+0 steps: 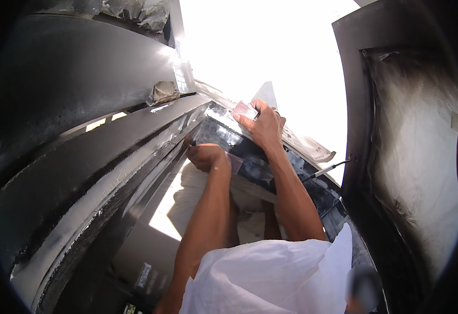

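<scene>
My right hand [264, 123] is closed on a small pinkish pad [244, 110], pinched between thumb and fingers. It is at the corner where the dark sill [263, 146] meets the grey pillar. To its left and nearer, my left hand [208, 156] has its fingers curled in at the inner edge of the frame. A flat pinkish piece [235, 163] shows beside that wrist; whether the left hand holds it, I cannot tell. The sill is dark with pale smudged patches.
A dull grey vehicle body panel [98, 68] stands on the left, with a taped wad [163, 93] on its edge. On the right is an open door [417, 141] covered in plastic film. A thin rod [326, 170] spans from sill to door. Masking paper [307, 146] lines the outer edge.
</scene>
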The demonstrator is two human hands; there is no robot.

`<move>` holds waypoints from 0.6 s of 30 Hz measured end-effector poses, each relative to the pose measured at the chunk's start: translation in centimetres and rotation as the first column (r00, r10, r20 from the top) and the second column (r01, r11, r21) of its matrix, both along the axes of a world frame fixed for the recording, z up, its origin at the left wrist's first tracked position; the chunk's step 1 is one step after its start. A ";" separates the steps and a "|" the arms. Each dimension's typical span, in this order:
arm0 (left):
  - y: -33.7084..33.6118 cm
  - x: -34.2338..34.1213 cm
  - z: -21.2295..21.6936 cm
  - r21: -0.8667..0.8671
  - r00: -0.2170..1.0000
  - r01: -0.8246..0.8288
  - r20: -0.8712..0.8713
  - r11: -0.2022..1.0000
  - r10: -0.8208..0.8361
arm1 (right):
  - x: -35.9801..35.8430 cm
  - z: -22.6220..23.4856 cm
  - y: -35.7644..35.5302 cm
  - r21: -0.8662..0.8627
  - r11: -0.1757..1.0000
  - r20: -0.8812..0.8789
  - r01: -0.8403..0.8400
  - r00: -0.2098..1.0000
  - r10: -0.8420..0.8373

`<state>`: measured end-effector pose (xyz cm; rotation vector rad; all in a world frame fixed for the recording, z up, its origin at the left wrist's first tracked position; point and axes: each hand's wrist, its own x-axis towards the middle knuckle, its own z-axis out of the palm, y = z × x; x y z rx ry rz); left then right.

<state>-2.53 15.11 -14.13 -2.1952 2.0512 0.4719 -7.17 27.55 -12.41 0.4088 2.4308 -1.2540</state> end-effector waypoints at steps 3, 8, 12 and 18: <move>-0.1 0.2 -0.9 -0.024 1.000 0.007 0.018 1.000 -0.007 | -0.2 0.0 -0.3 -0.077 0.996 0.039 0.043 0.998 -0.040; -0.1 0.2 -0.9 -0.030 0.999 0.028 -0.016 0.999 -0.029 | -0.9 0.4 -0.7 -0.006 1.000 0.099 0.027 0.995 -0.026; -0.2 0.7 -1.7 -0.059 0.997 0.026 -0.071 0.998 -0.030 | -0.1 -0.7 -0.5 -0.058 0.994 0.115 0.091 0.990 -0.084; -1.1 1.5 -3.5 -0.111 0.949 0.272 0.198 0.956 -0.247 | 0.3 -0.5 -0.3 -0.082 0.996 0.064 0.044 0.997 -0.039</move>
